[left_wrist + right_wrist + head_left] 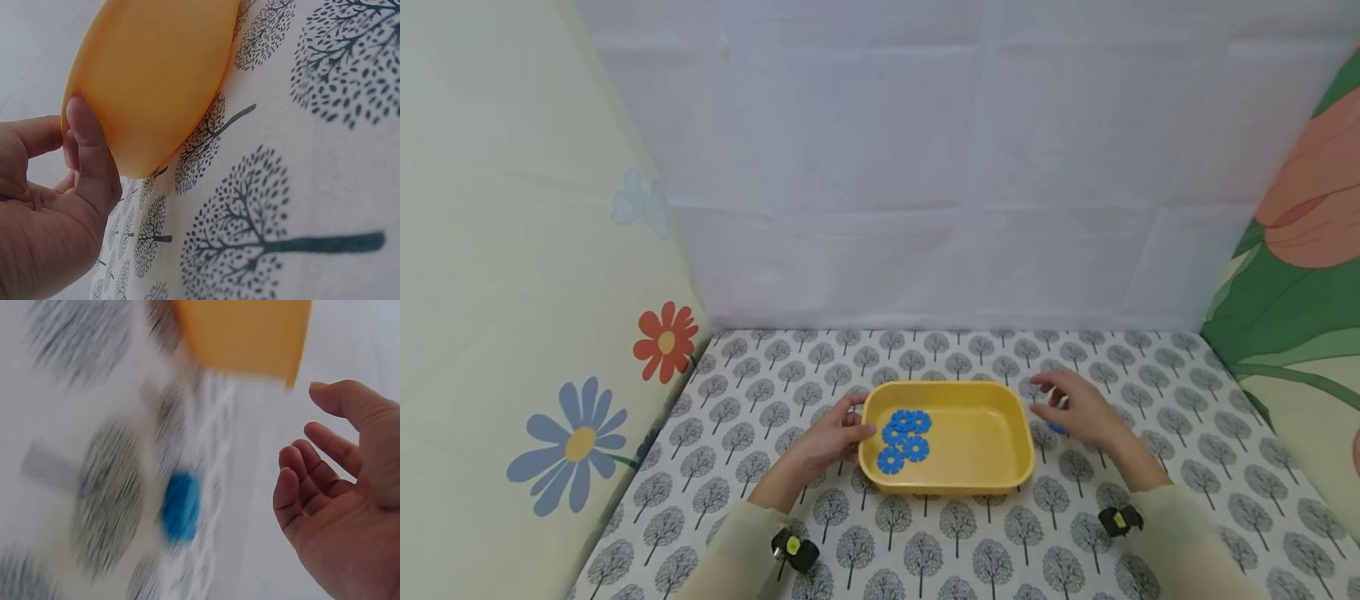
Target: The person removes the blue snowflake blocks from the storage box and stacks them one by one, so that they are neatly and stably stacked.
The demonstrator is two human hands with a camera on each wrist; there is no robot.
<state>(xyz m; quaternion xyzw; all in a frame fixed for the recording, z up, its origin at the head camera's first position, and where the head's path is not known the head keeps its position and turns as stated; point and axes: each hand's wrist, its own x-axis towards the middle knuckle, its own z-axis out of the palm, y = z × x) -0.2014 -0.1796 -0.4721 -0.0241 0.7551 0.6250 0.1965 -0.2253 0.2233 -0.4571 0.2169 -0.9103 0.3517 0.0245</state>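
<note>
A yellow plastic tray (977,446) stands on the cloth, with several blue flower-shaped discs (892,459) lying in its left part. At the tray's left end, my left hand (829,435) grips the rim; the left wrist view shows the thumb and fingers of this hand (62,219) pinching the tray wall (150,69). My right hand (1081,410) hovers just past the tray's right end, fingers loosely bent and holding nothing. Beneath it a blue piece (1056,428) lies on the cloth, partly hidden by the hand. That piece (181,506) is blurred in the right wrist view.
The table is covered by a white cloth with a grey tree print (857,546). A white sheet (925,167) hangs behind it. Side panels with painted flowers stand at left (578,444) and right (1315,200). Each wrist wears a small black camera.
</note>
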